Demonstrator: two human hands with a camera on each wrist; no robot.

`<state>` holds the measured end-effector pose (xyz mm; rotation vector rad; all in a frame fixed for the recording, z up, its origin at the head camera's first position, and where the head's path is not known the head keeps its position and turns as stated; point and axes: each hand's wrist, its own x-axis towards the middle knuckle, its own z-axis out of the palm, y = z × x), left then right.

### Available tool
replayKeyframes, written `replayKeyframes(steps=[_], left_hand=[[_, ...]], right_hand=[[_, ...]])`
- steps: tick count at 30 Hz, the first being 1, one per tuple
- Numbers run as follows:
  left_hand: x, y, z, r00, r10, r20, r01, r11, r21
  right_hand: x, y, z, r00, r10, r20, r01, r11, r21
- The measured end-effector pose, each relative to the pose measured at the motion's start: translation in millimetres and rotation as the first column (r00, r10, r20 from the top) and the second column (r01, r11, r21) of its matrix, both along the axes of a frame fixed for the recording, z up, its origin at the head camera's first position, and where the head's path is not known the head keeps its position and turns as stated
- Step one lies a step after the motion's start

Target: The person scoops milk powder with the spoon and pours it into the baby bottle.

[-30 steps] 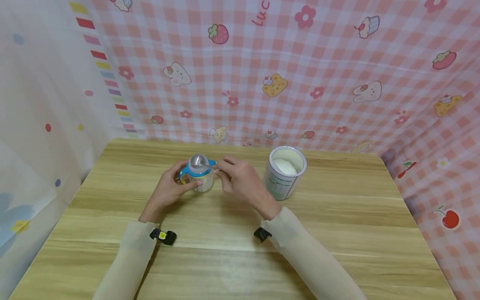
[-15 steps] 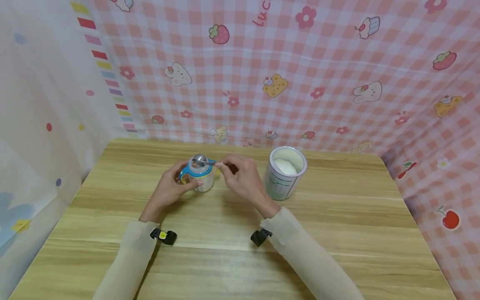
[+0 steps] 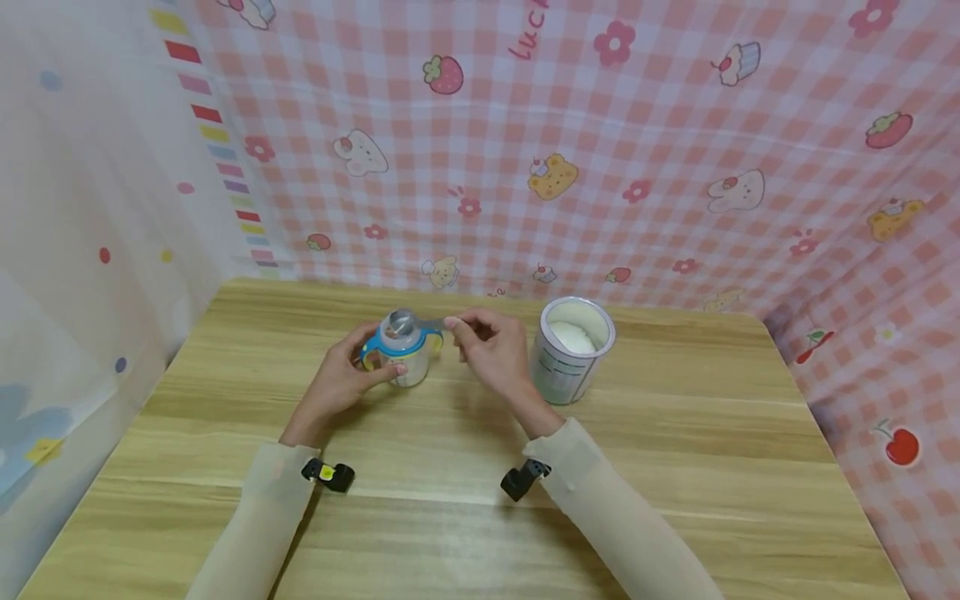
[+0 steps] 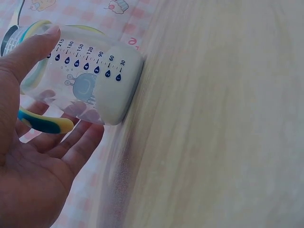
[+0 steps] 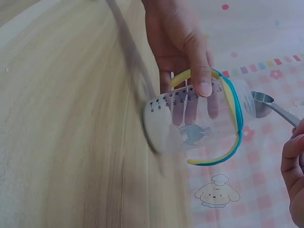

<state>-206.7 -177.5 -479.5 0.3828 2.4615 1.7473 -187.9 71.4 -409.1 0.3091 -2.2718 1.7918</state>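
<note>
1 metal spoon [image 5: 264,100] over clear bottle [image 5: 205,116]

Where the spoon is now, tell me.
In the head view, the spoon is left of the can, its bowl at the mouth of the bottle, its handle pinched by the right hand.

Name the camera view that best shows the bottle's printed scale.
Left wrist: the printed scale faces the camera, large and mostly legible. Right wrist shows it smaller and hard to read. Head: on the bottle, only tiny illegible marks.
</note>
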Motion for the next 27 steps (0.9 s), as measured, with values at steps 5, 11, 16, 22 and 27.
replayKeyframes(steps=[5, 11, 16, 22, 27], left_hand=[[0.3, 1.0, -0.7, 1.000, -0.014, -0.010, 0.014, 1.000, 0.009], [0.4, 0.4, 2.0, 1.000, -0.012, -0.017, 0.013, 1.000, 0.014], [0.3, -1.9, 10.1, 0.999, -0.004, -0.035, 0.006, 0.999, 0.051], [1.5, -3.2, 26.7, 0.997, 0.002, -0.078, 0.004, 0.998, 0.068], [2.3, -1.2, 40.8, 0.988, 0.010, -0.153, -0.004, 0.999, 0.040]], right_hand=[[1.2, 4.3, 2.6, 0.999, -0.014, 0.047, 0.017, 0.997, -0.079], [4.0, 10.3, 10.6, 0.998, -0.018, 0.054, 0.025, 0.991, -0.129], [6.2, 17.2, 18.2, 0.999, -0.011, 0.033, 0.015, 0.991, -0.133], [7.7, 25.8, 24.7, 1.000, -0.009, -0.019, 0.006, 0.989, -0.151], [9.2, 34.0, 29.7, 0.998, -0.025, -0.059, 0.016, 0.989, -0.150]])
